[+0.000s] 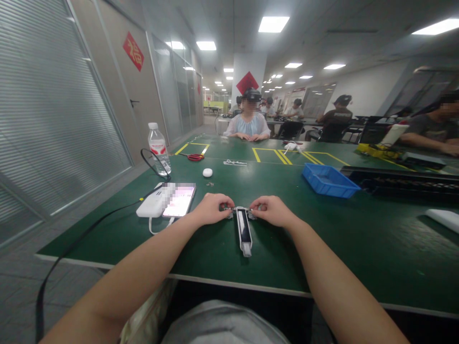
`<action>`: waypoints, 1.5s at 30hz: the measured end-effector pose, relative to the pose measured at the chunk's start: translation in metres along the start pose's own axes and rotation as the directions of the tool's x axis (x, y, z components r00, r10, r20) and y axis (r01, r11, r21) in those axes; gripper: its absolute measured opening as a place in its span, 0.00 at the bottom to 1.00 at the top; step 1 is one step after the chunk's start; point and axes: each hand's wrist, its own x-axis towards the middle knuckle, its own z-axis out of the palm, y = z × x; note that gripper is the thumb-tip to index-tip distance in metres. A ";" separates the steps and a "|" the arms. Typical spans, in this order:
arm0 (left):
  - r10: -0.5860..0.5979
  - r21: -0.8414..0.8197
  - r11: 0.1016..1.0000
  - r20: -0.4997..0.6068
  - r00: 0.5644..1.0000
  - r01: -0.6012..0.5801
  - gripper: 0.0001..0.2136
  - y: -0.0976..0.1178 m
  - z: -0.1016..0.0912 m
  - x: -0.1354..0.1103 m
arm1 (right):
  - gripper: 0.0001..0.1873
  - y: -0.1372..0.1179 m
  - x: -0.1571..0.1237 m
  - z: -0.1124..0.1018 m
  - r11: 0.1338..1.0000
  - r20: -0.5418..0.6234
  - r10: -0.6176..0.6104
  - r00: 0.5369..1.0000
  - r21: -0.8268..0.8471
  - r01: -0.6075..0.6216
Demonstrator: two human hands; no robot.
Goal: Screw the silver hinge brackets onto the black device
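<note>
A narrow metal rail-like part [244, 230] with a dark centre strip lies on the green table [322, 239], running from my hands toward me. My left hand [211, 208] is closed, pinching a small metal piece at the left of the part's far end. My right hand [273, 210] is closed too, pinching a small piece at the right of that same end. What exactly sits between the fingertips is too small to name.
A phone [180, 200] lies on a white power bank [152, 205] with cables to my left. Behind them stand a water bottle [158, 149], red scissors [195, 156] and a white puck [207, 172]. A blue tray [329, 180] sits at right. Other people sit at the far tables.
</note>
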 end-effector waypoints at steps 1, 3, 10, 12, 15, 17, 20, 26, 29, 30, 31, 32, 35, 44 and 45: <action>0.001 -0.001 1.000 -0.001 1.000 -0.001 0.08 0.000 0.000 0.000 | 0.10 0.000 0.000 0.000 1.000 -0.001 0.003 1.000 0.004 -0.003; 0.004 -0.003 1.000 0.001 1.000 -0.004 0.08 -0.001 0.000 0.000 | 0.10 -0.001 0.000 0.000 1.000 -0.004 0.011 1.000 -0.003 -0.011; -0.011 0.005 1.000 0.000 1.000 0.011 0.08 0.001 0.000 -0.001 | 0.10 0.001 0.002 0.002 1.000 -0.008 0.013 1.000 0.004 -0.013; -0.018 0.009 1.000 0.001 1.000 0.018 0.08 0.001 0.000 0.000 | 0.11 0.002 0.002 0.003 1.000 -0.010 0.016 1.000 0.023 -0.015; -0.018 0.017 1.000 0.005 1.000 0.018 0.08 0.000 0.000 0.000 | 0.11 0.002 0.002 0.003 0.999 -0.010 0.024 1.000 0.049 -0.024; -0.019 0.019 1.000 0.002 1.000 0.019 0.09 -0.001 0.000 0.000 | 0.11 0.001 0.001 0.003 0.998 -0.014 0.024 1.000 0.063 -0.023; -0.036 0.023 0.999 -0.001 0.999 0.036 0.09 -0.002 0.000 0.000 | 0.12 0.001 0.002 0.002 0.997 -0.018 0.033 0.999 0.077 -0.031; -0.028 0.017 0.999 0.001 1.000 0.028 0.08 -0.001 0.001 -0.001 | 0.12 0.005 0.003 0.003 0.994 -0.020 0.027 0.999 0.103 -0.025; -0.022 0.016 1.000 0.005 1.000 0.022 0.09 0.000 0.000 0.000 | 0.12 0.005 0.003 0.003 0.996 -0.027 0.015 1.000 0.091 -0.013; -0.021 0.016 1.000 0.007 1.000 0.021 0.08 0.000 0.000 0.000 | 0.12 0.005 0.003 0.003 0.996 -0.026 0.013 1.000 0.090 -0.011; -0.020 0.018 1.000 0.010 1.000 0.020 0.08 0.000 0.000 0.000 | 0.12 0.004 0.003 0.003 0.996 -0.023 0.012 1.000 0.089 -0.010; -0.017 0.019 1.000 0.011 1.000 0.017 0.08 0.001 0.000 0.000 | 0.12 0.005 0.003 0.003 0.996 -0.021 0.011 1.000 0.088 -0.009; -0.004 0.026 1.000 0.006 1.000 0.004 0.08 0.001 0.000 0.000 | 0.12 0.005 0.003 0.004 0.997 -0.021 0.003 1.000 0.076 -0.001; 0.002 0.040 0.999 0.006 1.000 -0.002 0.08 0.000 0.001 0.000 | 0.11 0.003 0.003 0.002 0.998 -0.028 0.014 1.000 -0.062 -0.016; 0.003 0.040 0.999 0.006 1.000 -0.003 0.08 0.000 0.001 0.000 | 0.11 0.002 0.002 0.001 0.997 -0.024 0.011 1.000 -0.078 -0.013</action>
